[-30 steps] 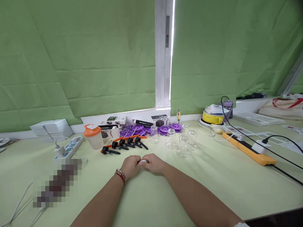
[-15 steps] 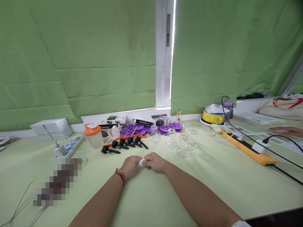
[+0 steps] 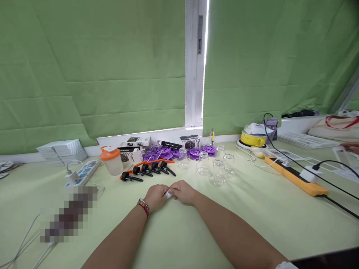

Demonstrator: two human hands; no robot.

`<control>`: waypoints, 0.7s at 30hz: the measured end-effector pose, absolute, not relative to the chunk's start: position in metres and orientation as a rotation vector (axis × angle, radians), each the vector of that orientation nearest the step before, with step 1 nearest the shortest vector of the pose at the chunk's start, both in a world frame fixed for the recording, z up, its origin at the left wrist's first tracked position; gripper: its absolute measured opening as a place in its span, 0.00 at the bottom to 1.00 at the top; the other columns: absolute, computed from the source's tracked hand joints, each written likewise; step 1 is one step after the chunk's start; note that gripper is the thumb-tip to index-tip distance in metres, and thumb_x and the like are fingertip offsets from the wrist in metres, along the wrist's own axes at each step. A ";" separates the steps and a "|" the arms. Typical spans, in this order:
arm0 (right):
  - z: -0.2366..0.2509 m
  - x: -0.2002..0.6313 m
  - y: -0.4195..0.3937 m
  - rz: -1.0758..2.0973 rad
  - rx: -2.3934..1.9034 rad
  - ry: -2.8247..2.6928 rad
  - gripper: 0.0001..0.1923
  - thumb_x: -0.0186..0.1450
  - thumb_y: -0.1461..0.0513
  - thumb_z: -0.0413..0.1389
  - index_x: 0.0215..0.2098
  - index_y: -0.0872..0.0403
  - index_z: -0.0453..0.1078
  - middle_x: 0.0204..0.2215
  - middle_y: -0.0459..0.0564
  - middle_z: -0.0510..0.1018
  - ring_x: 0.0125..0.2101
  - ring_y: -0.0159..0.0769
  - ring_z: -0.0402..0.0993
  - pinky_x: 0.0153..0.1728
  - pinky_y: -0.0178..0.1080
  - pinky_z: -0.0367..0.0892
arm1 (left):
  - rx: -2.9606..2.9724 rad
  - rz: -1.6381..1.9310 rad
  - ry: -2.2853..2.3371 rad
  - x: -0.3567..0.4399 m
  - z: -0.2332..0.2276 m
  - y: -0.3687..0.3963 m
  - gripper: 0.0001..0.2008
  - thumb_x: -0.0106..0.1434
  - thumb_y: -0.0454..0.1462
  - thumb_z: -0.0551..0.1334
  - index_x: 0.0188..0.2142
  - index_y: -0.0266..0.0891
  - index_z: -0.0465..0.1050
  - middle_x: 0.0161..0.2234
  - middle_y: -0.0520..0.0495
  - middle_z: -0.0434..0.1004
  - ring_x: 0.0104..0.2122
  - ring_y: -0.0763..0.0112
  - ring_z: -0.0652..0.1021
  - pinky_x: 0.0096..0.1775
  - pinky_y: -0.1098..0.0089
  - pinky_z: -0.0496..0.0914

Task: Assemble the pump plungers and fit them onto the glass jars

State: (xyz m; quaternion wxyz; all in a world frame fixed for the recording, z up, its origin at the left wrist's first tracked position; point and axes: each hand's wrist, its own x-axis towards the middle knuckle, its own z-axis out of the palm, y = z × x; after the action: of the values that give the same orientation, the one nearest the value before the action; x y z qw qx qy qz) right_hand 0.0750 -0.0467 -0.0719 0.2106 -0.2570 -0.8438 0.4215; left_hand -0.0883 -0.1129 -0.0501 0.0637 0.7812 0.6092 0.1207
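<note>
Where the two hands meet on the pale green table, a small white piece is pinched between them, low over the tabletop and near its middle. The left hand is curled nearly closed, with its fingertips on the left side of the piece, and a red and silver bracelet is worn at its wrist. The right hand is likewise closed down, thumb and forefinger gripping the piece from the right (what the piece is cannot be made out). Just beyond the hands, a row of black dropper caps is laid out, with an orange-lidded cup to their left. Clear glass bottles are grouped to the right of the droppers, and purple plastic discs are heaped behind, near the wall. An orange power strip is seen well off to the right.
</note>
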 end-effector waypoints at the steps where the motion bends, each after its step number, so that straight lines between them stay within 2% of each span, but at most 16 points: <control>1: -0.072 0.075 -0.047 1.177 -0.720 -2.340 0.16 0.63 0.58 0.49 0.21 0.55 0.66 0.17 0.41 0.66 0.19 0.26 0.57 0.25 0.31 0.55 | 2.361 0.360 1.838 -0.088 -0.050 -0.113 0.17 0.63 0.43 0.50 0.31 0.42 0.77 0.30 0.47 0.79 0.30 0.67 0.74 0.32 0.71 0.60; 9: -0.069 0.075 -0.048 1.192 -0.743 -2.343 0.15 0.63 0.58 0.50 0.21 0.56 0.67 0.17 0.42 0.67 0.19 0.26 0.57 0.25 0.30 0.55 | 2.355 0.362 1.834 -0.089 -0.050 -0.113 0.18 0.64 0.44 0.50 0.32 0.42 0.77 0.31 0.47 0.79 0.30 0.67 0.74 0.32 0.71 0.61; 16: -0.069 0.076 -0.049 1.134 -0.715 -2.361 0.16 0.64 0.58 0.49 0.21 0.56 0.68 0.17 0.42 0.67 0.19 0.26 0.57 0.24 0.31 0.55 | 2.324 0.413 1.825 -0.090 -0.052 -0.112 0.17 0.63 0.43 0.51 0.29 0.41 0.76 0.29 0.46 0.78 0.29 0.66 0.74 0.31 0.71 0.59; 19: -0.071 0.074 -0.049 1.098 -0.742 -2.334 0.14 0.65 0.58 0.49 0.26 0.56 0.70 0.20 0.43 0.70 0.22 0.27 0.61 0.26 0.31 0.57 | 2.281 0.462 1.842 -0.092 -0.054 -0.110 0.15 0.62 0.41 0.51 0.27 0.40 0.73 0.27 0.47 0.77 0.28 0.67 0.73 0.30 0.71 0.58; 21: -0.072 0.070 -0.047 0.994 -0.781 -2.256 0.12 0.65 0.58 0.48 0.32 0.55 0.71 0.26 0.45 0.73 0.27 0.29 0.65 0.29 0.31 0.60 | 2.243 0.506 1.861 -0.094 -0.056 -0.108 0.14 0.62 0.41 0.51 0.26 0.39 0.71 0.25 0.47 0.75 0.26 0.68 0.71 0.29 0.71 0.57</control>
State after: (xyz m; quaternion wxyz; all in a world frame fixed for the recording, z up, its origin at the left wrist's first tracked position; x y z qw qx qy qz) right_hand 0.0698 -0.0471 -0.0725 0.2741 -0.2905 -0.8389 0.3697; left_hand -0.0941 -0.1079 -0.0564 0.0917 0.7550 0.6265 0.1705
